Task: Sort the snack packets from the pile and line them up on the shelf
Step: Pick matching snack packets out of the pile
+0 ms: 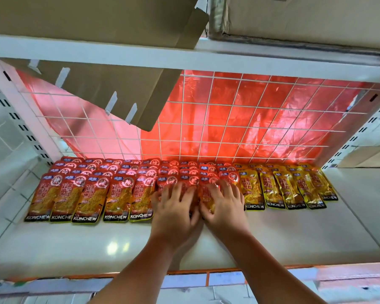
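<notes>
Just under left hand [173, 209], right hand [225, 207]: red packets [191, 179]

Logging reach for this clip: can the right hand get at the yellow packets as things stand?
Probably yes: the right hand rests on red packets right beside the yellow packets, with bare shelf in front.

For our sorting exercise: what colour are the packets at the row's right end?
The snack packets are yellow, seen in the head view.
</notes>
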`<state>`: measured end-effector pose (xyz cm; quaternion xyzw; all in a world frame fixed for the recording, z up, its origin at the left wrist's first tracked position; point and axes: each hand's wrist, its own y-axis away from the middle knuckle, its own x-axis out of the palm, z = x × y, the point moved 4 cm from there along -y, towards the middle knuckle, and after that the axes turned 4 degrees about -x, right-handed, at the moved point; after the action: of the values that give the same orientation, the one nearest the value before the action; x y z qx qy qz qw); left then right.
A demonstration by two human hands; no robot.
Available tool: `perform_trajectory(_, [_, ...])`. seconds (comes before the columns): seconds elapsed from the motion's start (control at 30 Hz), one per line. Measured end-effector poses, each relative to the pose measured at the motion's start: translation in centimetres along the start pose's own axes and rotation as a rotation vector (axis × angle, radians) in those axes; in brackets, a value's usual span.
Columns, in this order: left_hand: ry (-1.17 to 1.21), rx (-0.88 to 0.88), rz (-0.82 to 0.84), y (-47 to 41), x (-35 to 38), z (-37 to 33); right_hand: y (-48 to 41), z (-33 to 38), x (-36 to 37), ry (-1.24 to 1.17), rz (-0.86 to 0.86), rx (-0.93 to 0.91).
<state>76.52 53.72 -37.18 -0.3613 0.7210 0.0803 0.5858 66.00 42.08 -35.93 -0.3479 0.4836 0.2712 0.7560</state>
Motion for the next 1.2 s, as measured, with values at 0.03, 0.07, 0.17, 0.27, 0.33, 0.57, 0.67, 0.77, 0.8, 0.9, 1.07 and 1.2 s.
perform_trajectory(0.03, [-0.001, 0.0, -0.005, 0.0, -0.1, -0.1, 0.1, -0.1, -0.2, 0.007, 0.003, 0.002])
perform_trajectory(0.07, [-0.011, 0.002, -0.008, 0.0, -0.2, -0.1, 0.2, -0.2, -0.4, 0.014, 0.003, 0.001])
perform_trajectory(0.17, [-0.071, 0.029, -0.025, 0.3, -0.8, -0.4, 1.0, -0.4, -1.3, 0.011, -0.007, -0.003])
perform_trajectory(0.27, [-0.096, 0.074, -0.045, 0.5, -1.3, -1.7, 1.7, -1.4, -3.3, -0.018, -0.059, -0.028])
perform_trajectory(0.33, [-0.057, 0.137, -0.079, 0.6, -2.1, -4.2, 1.9, -2.6, -5.8, -0.042, -0.119, -0.042])
perform_trajectory(0.57, [0.132, 0.365, -0.302, -3.1, -11.2, -20.9, 2.4, -7.3, -23.7, -0.104, -0.457, -0.097])
perform_trajectory(0.67, [0.222, 0.494, -0.395, -4.4, -15.9, -29.4, 4.1, -10.1, -33.0, -0.099, -0.637, -0.129])
perform_trajectory(0.77, [0.273, 0.66, -0.47, -4.4, -20.6, -38.3, 7.5, -13.2, -41.9, -0.053, -0.782, -0.121])
perform_trajectory(0.8, [0.279, 0.707, -0.479, -4.2, -21.9, -41.5, 9.0, -14.6, -44.7, -0.028, -0.816, -0.116])
perform_trajectory(0.9, [0.263, 0.75, -0.397, -3.6, -24.4, -49.5, 13.3, -18.6, -51.2, 0.035, -0.868, -0.088])
perform_trajectory(1.07, [0.338, 0.814, -0.274, -2.0, -25.6, -59.6, 19.8, -27.1, -58.2, 0.1, -0.89, 0.024])
perform_trajectory(1.2, [0.402, 0.851, -0.145, -1.9, -25.3, -64.4, 23.4, -33.8, -61.1, 0.079, -0.886, 0.193])
